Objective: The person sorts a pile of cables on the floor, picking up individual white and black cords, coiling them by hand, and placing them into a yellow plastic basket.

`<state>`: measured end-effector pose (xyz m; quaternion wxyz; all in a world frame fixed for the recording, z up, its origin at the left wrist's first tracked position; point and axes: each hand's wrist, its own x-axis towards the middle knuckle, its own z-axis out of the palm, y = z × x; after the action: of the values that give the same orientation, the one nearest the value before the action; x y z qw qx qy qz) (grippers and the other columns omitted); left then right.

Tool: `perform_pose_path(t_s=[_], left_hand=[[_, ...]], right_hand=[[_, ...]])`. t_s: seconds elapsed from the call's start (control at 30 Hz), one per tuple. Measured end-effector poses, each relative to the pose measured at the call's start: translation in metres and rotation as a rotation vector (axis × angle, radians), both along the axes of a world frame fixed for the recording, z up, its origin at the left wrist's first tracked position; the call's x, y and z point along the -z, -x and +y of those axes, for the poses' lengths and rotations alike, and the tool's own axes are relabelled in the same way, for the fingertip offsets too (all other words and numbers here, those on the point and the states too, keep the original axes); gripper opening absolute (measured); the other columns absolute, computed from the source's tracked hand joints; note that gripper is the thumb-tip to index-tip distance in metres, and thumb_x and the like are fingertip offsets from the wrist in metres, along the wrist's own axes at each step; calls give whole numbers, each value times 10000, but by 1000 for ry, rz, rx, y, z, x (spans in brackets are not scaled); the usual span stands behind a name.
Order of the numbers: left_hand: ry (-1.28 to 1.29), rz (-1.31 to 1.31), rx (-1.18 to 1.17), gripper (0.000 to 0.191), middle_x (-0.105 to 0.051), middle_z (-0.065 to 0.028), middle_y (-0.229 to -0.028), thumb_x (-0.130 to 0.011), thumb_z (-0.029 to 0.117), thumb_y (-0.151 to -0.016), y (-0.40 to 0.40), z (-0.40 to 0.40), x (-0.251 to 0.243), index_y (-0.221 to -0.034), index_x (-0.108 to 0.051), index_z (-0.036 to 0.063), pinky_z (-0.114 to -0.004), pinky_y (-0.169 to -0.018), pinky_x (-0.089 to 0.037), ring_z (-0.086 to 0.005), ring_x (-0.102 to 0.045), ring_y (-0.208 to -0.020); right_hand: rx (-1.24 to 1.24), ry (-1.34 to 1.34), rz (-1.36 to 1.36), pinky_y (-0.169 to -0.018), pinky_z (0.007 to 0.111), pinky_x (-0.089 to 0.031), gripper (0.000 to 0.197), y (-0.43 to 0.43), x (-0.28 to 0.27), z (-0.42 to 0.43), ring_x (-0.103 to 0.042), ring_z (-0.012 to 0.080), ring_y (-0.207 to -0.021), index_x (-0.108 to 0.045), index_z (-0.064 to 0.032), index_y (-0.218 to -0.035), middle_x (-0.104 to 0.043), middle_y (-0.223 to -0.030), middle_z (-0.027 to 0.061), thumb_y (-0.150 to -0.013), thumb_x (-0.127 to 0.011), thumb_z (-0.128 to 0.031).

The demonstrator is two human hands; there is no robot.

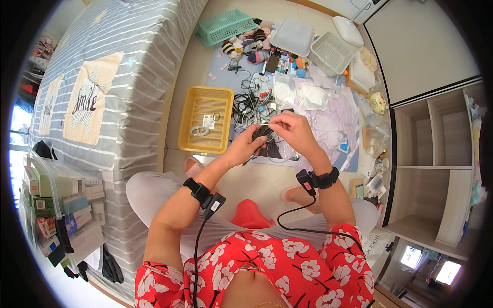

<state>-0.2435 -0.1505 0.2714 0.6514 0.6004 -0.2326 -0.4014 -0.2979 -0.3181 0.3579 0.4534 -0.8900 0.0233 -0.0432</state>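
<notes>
My left hand (246, 145) grips a bundled black cable (262, 133) above the mat. Close beside it, my right hand (291, 129) pinches a thin white strand (265, 124) between thumb and fingertips. Whether that strand is a tie or part of a cable is too small to tell. Just beyond my hands lies a tangle of black and white cables (246, 106). To the left stands a yellow plastic basket (184, 115), in which a coiled white cable (199, 131) and a small dark loop rest near a label.
Pale packets and lilac sheets (323, 119) cover the mat's right side. Farther back are rolled socks (256, 57), a green basket (227, 27) and a grey-white basket (333, 54). A bed (142, 77) borders the left; open shelving (421, 192) borders the right.
</notes>
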Motion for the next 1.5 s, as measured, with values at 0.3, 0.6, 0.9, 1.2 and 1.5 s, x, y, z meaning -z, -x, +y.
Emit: perform_pose_path(t_s=[0.3,0.6,0.9,1.2,1.5], left_hand=[[-104,-233,-48,572,-600,-52,-785,-534,141,-919,9,4,-21,-1380,-209,47,-238,-560,-435,-97,-527,-616],[94,81,-197,268,-607,-42,-757,-517,187,-923,1,7,-24,-1103,-453,-1,-216,-502,-394,-85,-518,-589],[324,706,-187,205,-581,-69,-827,-505,217,-939,0,9,-32,-1044,-479,42,-203,-493,-363,-114,-520,-634],[234,207,-230,210,-596,-98,-849,-532,177,-921,4,7,-26,-1048,-473,21,-290,-589,-463,-212,-589,-694],[-338,-1250,23,315,-557,-170,-873,-582,118,-825,0,15,-31,-1103,-470,20,-434,-649,-461,-352,-577,-776]], right_hand=[[-73,101,-93,-533,284,-399,98,9,-5,9,-507,173,-572,-651,-19,-861,-545,-705,76,-791,-644,-87],[32,40,-34,-536,277,-399,124,26,-2,24,-506,153,-583,-633,9,-834,-563,-717,66,-785,-660,-102],[22,-714,-79,-671,266,-408,60,38,16,14,-514,120,-735,-626,14,-833,-564,-772,26,-802,-620,-37],[44,-2058,218,-600,231,-379,375,34,33,10,-358,51,-535,-439,43,-1249,-381,-658,-36,-932,-435,-158],[293,-867,314,-572,236,-455,316,29,-3,9,-494,79,-530,-598,44,-1081,-510,-666,-3,-917,-507,-211]])
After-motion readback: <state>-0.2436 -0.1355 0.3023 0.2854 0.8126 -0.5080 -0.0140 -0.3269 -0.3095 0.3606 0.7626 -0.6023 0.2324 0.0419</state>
